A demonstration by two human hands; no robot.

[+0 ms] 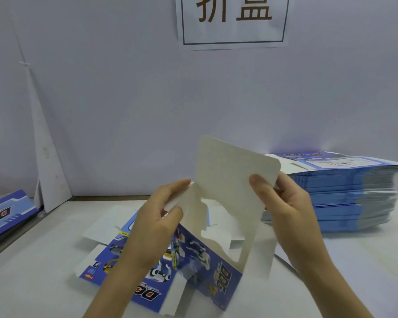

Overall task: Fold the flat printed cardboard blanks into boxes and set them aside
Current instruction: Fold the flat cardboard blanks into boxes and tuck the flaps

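Observation:
A blue printed cardboard blank (207, 260) is half raised above the table in front of me, its plain white inner side turned towards me. My left hand (156, 216) pinches a small white flap at the blank's upper left. My right hand (285, 203) grips the tall rounded white panel (228, 171), thumb on its face and fingers behind it. A second flat blank (106, 258) lies printed side up on the table beneath the raised one.
A tall stack of flat blue blanks (345, 198) sits at the right against the white wall. A folded blue box (7, 212) lies at the far left edge. A paper sign (232, 21) hangs on the wall above. The white table (37, 276) runs across the foreground.

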